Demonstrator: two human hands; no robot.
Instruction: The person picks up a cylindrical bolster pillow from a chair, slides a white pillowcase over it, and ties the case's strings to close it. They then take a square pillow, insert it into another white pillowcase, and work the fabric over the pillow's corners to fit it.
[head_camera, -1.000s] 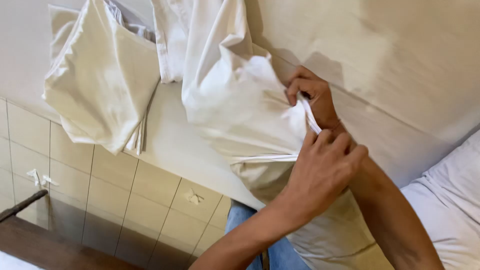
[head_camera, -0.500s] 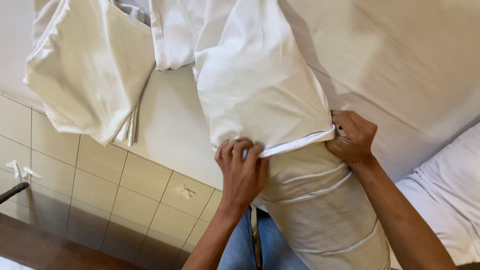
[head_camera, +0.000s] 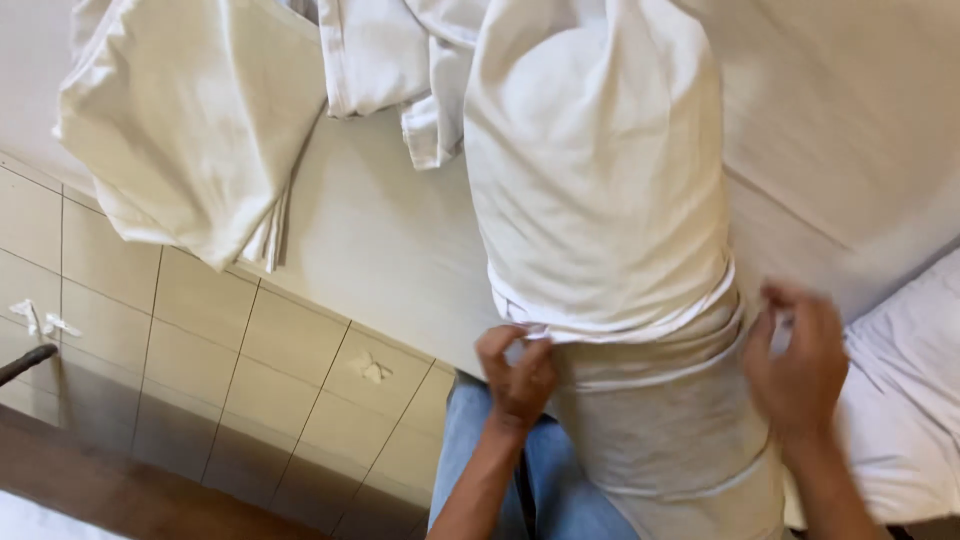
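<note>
Beige mattress over tiled floor; soft white pillowcase half-covers a plump striped pillow between both hands; left hand pinches its hem; right hand blurred, fingers spread, grip unclear; crumpled white linen lies left, pillow's lower end cut off.
</note>
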